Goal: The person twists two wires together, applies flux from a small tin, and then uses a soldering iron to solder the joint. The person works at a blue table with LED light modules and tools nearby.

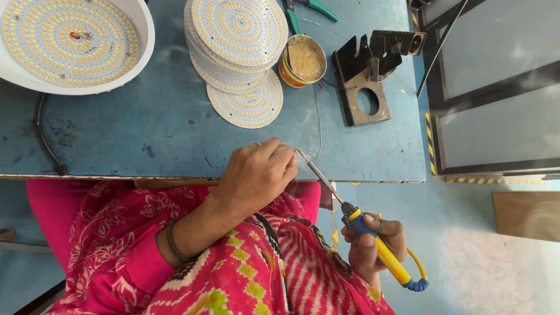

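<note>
My left hand [256, 175] rests at the near edge of the blue worktable [146, 128], fingers pinched on a thin solder wire [318, 125]. My right hand [373, 242], just off that edge, grips the yellow-and-blue soldering iron [373, 236], its tip touching the pinched wire.

Bright, even daylight fills the head view, with colours vivid and detail crisp across the scuffed blue-painted metal worktable [146, 125] and the stacked round white light-emitting boards [238, 35]. Shadows are soft and short, falling just beneath the stack and under the black metal bracket stand [364, 81], while a pale hazy glare washes over the grey framed panels [496, 87] and the floor at the lower right. Straight edges bow slightly toward the corners, and the focus softens there.
</note>
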